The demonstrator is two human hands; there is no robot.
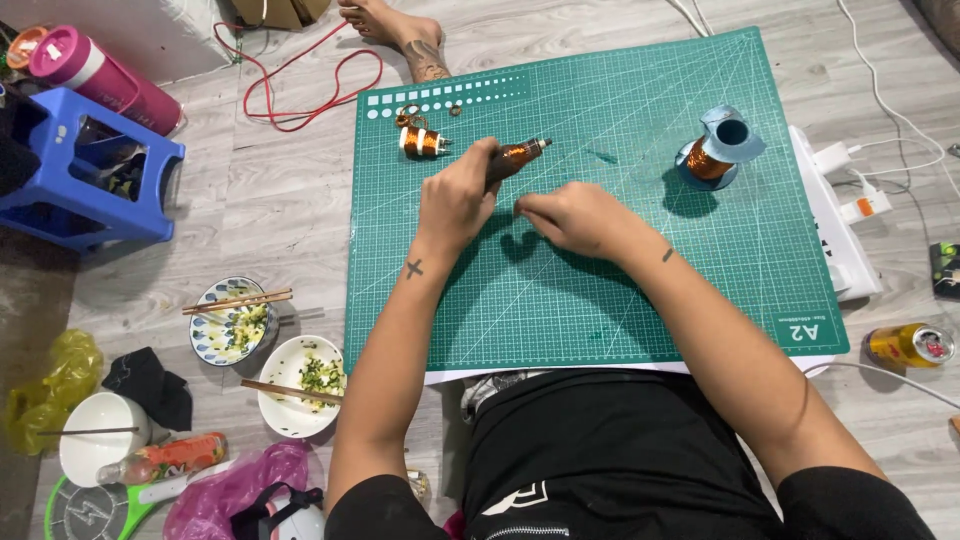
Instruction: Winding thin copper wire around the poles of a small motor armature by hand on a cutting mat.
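Note:
My left hand (457, 196) grips a small rod wound with copper wire (520, 155), held just above a green cutting mat (600, 300). My right hand (572, 217) hovers beside it with thumb and forefinger pinched together, apparently on a thin wire too fine to see. A finished copper coil (421, 142) lies on the mat behind my left hand, with small copper bits (410, 116) near it. A spool of copper wire with blue flanges (718, 150) stands at the mat's far right.
A white power strip (835, 215) with plugs lies right of the mat, a yellow can (910, 345) near it. Left are bowls with chopsticks (232, 320), a blue stool (85, 165), a pink bottle (100, 75), a red cable (300, 90). A bare foot (405, 35) rests beyond the mat.

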